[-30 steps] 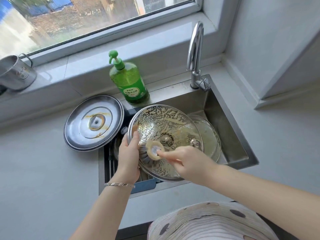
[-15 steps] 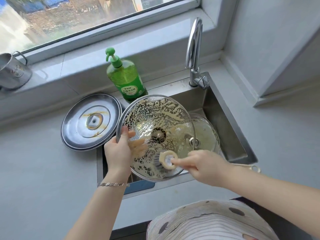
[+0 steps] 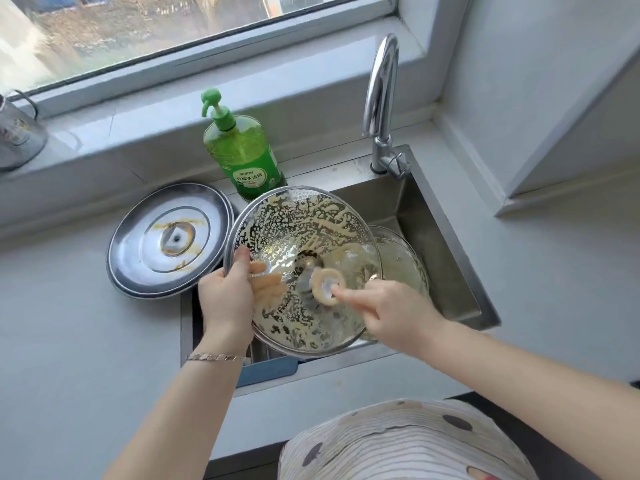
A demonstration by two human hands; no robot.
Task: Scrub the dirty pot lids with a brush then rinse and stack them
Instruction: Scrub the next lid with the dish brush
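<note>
A glass pot lid [image 3: 294,223] smeared with yellowish residue is held tilted above the sink. My left hand [image 3: 227,299] grips its left rim, thumb on top and fingers showing through the glass. My right hand [image 3: 391,310] holds a round brush [image 3: 327,285] with a pale ring top, its bristles pressed against the lid near its centre. A second glass lid [image 3: 401,268] lies in the sink behind and to the right. A steel lid [image 3: 166,240] with brown stains around its middle rests on the counter, overlapping the sink's left edge.
A green dish soap bottle [image 3: 242,154] stands behind the sink [image 3: 446,237], beside the chrome faucet [image 3: 381,105]. A metal pot [image 3: 17,136] sits on the windowsill at far left. A blue item [image 3: 266,370] lies at the sink's front edge.
The brush has moved from the lid's lower part up toward its centre. The lid stays tilted in my left hand, and some residue near the centre looks smeared.
</note>
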